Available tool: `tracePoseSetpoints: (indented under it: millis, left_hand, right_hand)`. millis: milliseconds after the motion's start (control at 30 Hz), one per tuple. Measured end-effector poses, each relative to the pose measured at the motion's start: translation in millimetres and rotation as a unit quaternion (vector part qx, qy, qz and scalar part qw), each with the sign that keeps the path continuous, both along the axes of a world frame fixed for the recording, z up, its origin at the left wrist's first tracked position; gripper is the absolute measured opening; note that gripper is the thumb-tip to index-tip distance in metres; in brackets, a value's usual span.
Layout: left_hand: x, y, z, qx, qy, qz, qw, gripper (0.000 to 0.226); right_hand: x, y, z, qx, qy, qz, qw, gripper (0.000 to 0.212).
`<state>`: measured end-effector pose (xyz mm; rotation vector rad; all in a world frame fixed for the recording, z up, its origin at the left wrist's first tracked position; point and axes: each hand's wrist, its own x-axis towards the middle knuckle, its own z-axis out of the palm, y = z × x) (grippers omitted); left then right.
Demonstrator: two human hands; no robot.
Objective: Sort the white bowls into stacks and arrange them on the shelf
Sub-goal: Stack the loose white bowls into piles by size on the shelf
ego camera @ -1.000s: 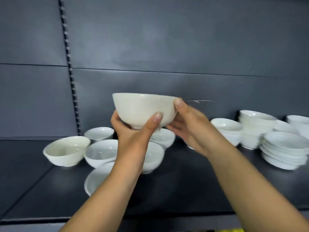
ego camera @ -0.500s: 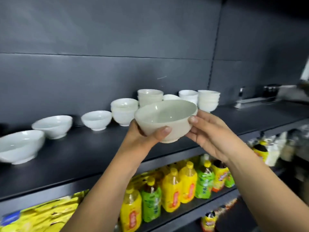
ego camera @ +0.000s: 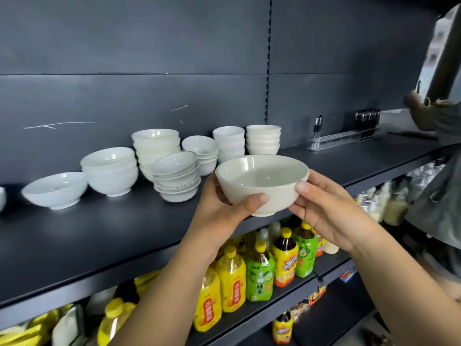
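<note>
A cream bowl is in the middle of the frame, upright, with its opening to the top. Both hands hold it: the left hand wraps the lower left side with the thumb across the front wall, and the right hand supports the right side with the thumb near the rim. The bowl is in the air, in front of the edge of the dark shelf, not resting on it.

The stacks stand up and to the left of the bowl, further back on the shelf. The nearest one is a stack of shallow bowls, just beside the left hand. Behind it are a tall stack, a low stack and two stacks at the back. A cream-looking stack seems the best match, so I think the bowl must travel back and slightly left, and the left hand is nearer. More to the left stand a wide stack and a single tilted bowl. Below, drink bottles fill the lower shelf.
</note>
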<state>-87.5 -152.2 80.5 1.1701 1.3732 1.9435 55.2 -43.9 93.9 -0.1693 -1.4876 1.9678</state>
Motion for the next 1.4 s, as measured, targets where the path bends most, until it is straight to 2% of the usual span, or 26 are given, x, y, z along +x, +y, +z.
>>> tracePoseSetpoints:
  millis: [67,167,233,333,400,500,700,800,933,1067,1167,1333,1400]
  left_hand:
    - [-3.0,28.8,-2.0,0.009,-0.006,-0.006,1.0,0.076]
    - [-15.2,81.7,-0.6,0.014,-0.002,-0.012,1.0,0.088]
    - [-23.3,113.8,8.8,0.005,0.007,0.015,1.0,0.095]
    - [-41.2,161.8,32.7,-0.023,0.035,0.052,0.998,0.094]
    - [-58.3,187.4,49.0,-0.052,0.067,0.048,0.995,0.084]
    - [-81.4,223.1,66.9,-0.055,0.14,0.025,0.988,0.042]
    - [-123.8,286.0,94.3,-0.117,0.225,0.036,0.967,0.026]
    - [-141.1,310.5,102.9,-0.184,0.251,0.039,0.949,0.027]
    - [-149.4,330.7,106.2,-0.262,0.264,0.081,0.925,0.02]
    - [-155.7,348.1,99.2,-0.297,0.257,0.129,0.911,0.021]
    - [-158.1,356.4,91.4,-0.32,0.263,0.147,0.898,0.024]
    - [-159.8,363.5,81.5,-0.356,0.275,0.169,0.877,0.031]
    - [-161.0,365.4,77.8,-0.37,0.277,0.172,0.87,0.04]
  right_hand:
    - [-2.2,27.3,0.0,0.015,-0.012,-0.006,1.0,0.096]
    - [-11.7,81.6,5.4,0.06,-0.038,-0.008,0.997,0.087]
    - [-21.8,120.5,14.5,0.075,-0.047,-0.003,0.996,0.082]
    - [-44.4,179.3,32.3,0.093,-0.064,-0.002,0.994,0.08]
    - [-60.8,213.0,40.5,0.112,-0.069,-0.005,0.991,0.079]
    - [-84.5,257.0,50.0,0.145,-0.068,-0.018,0.987,0.084]
    - [-121.9,325.5,59.2,0.174,-0.049,-0.018,0.983,0.084]
    - [-141.1,354.8,60.6,0.184,-0.048,-0.007,0.982,0.08]
    - [-165.9,390.8,53.0,0.211,-0.072,0.006,0.975,0.058]
    - [-185.7,418.3,39.4,0.229,-0.079,0.039,0.969,0.053]
    - [-192.5,430.4,26.6,0.226,-0.079,0.055,0.969,0.042]
    - [-196.4,441.2,10.7,0.239,-0.097,0.068,0.964,0.048]
    - [-197.2,442.5,9.5,0.232,-0.091,0.074,0.966,0.045]
